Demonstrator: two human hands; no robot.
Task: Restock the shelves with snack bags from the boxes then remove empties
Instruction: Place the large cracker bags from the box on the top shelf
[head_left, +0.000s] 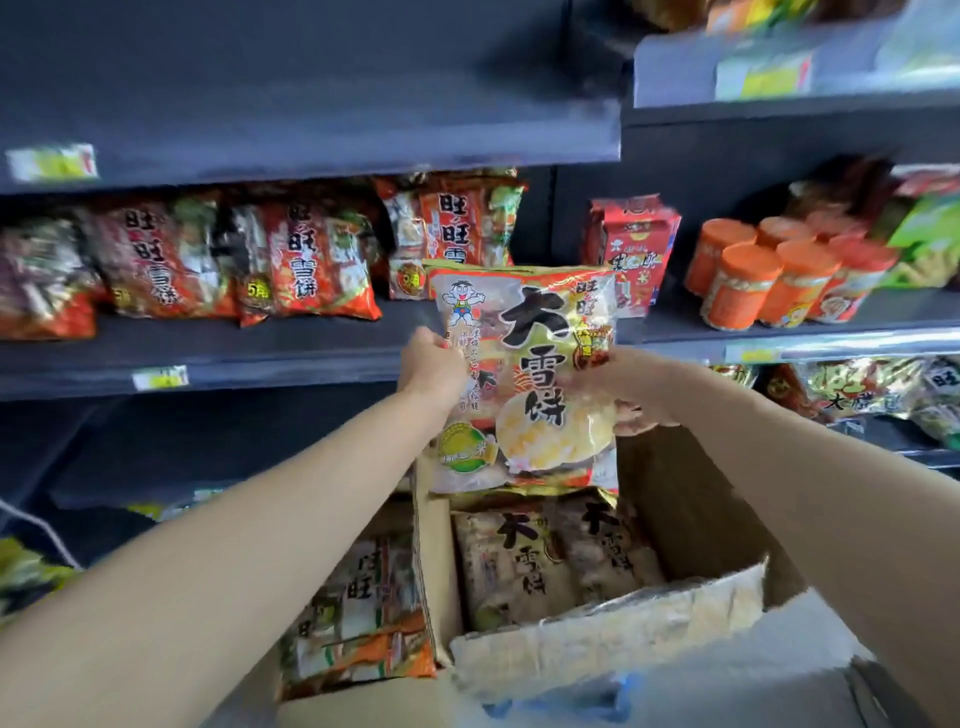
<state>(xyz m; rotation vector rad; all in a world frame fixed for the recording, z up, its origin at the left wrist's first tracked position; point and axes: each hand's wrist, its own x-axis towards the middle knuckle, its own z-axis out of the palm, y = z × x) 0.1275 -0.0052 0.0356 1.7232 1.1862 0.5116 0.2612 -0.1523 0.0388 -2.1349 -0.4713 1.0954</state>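
Observation:
A large rice cracker snack bag, white and gold with black characters, is held upright in front of the middle shelf. My left hand grips its left edge and my right hand grips its right edge. Below it stands an open cardboard box holding more of the same bags. A second box at the left holds orange and white snack bags. The shelf has a gap just behind the held bag.
Red snack bags line the middle shelf to the left. On the right shelf stand a red packet and several orange-lidded canisters. A dark upper shelf overhangs. More bags lie on the lower right shelf.

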